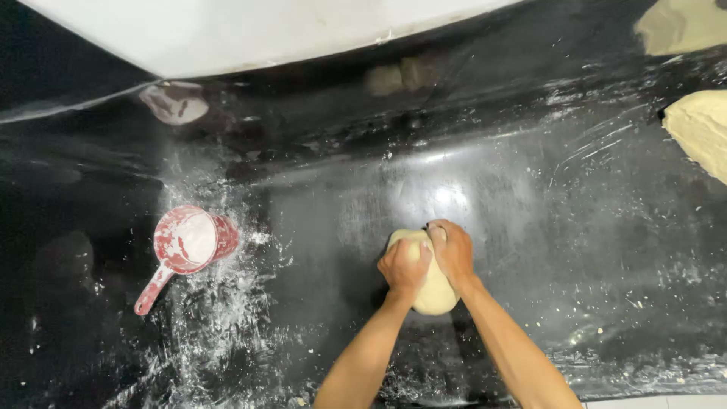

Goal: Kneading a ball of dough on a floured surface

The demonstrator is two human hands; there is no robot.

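Both hands are down on the dough: left hand and right hand side by side, curled over its top, pressing it onto the black surface. Well left of the dough stands a floury red scoop.

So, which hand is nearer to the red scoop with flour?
Left. The left hand presses the dough on the side toward the red scoop; the right hand is beside it, farther away.

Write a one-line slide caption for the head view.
Both hands, left hand and right hand, press a dough ball on a floured black countertop, red flour scoop lying alongside.
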